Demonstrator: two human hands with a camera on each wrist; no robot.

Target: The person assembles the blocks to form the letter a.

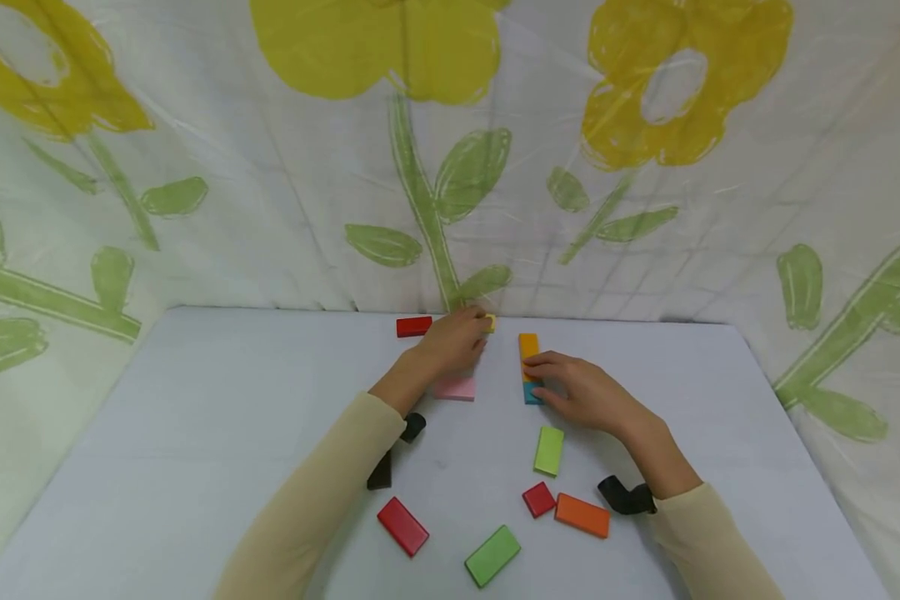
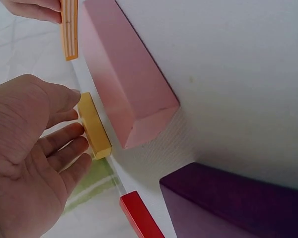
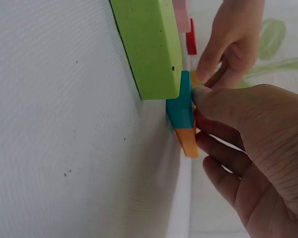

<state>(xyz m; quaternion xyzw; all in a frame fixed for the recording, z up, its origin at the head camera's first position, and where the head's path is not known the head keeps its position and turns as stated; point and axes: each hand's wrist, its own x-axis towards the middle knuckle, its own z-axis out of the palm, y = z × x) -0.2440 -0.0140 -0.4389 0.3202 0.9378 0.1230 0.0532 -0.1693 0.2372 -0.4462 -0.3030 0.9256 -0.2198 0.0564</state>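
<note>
My left hand (image 1: 453,342) reaches to the far table edge, its loosely bent fingers touching a yellow block (image 2: 95,126). A pink block (image 2: 124,74) lies nearer, partly covered by that hand in the head view. To its left is a red block (image 1: 414,327). My right hand (image 1: 581,387) has its fingertips along the side of an orange block (image 1: 528,346) and its thumb against a blue block (image 3: 181,106). These two blocks stand end to end, touching. Stripes mark the orange block's side in the left wrist view.
Nearer lie a lime block (image 1: 548,451), a small red block (image 1: 538,499), an orange-red block (image 1: 582,515), a green block (image 1: 492,556) and another red block (image 1: 402,527). A dark block (image 1: 379,473) shows beside the left sleeve. A flowered curtain (image 1: 307,208) hangs behind the table.
</note>
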